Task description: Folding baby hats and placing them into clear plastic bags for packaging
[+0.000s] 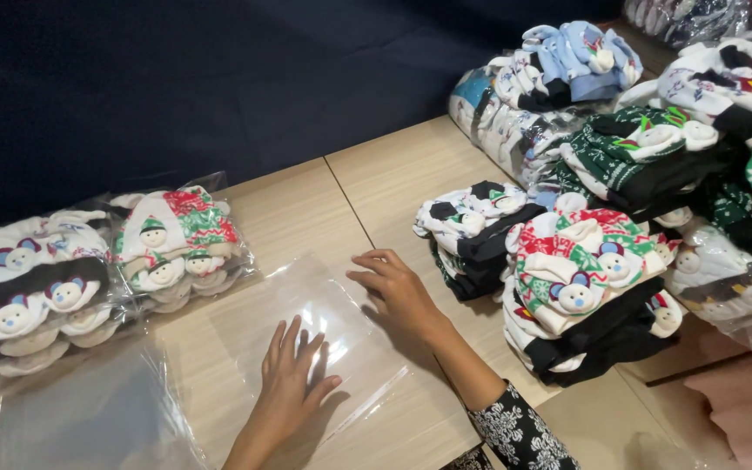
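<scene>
A clear plastic bag (306,305) lies flat on the wooden table (393,178). My left hand (291,376) rests palm down on its near part, fingers spread. My right hand (396,289) presses on the bag's right edge with fingers slightly curled. Neither hand holds anything. The right forearm has a black and white patterned sleeve (520,433).
Two filled bags of knitted hats with animal faces (97,265) lie at the left. More clear bags (80,413) lie at the front left. Loose stacks of knitted hats (580,278) fill the right side, with bagged ones (515,104) behind. A dark cloth (176,78) hangs at the back.
</scene>
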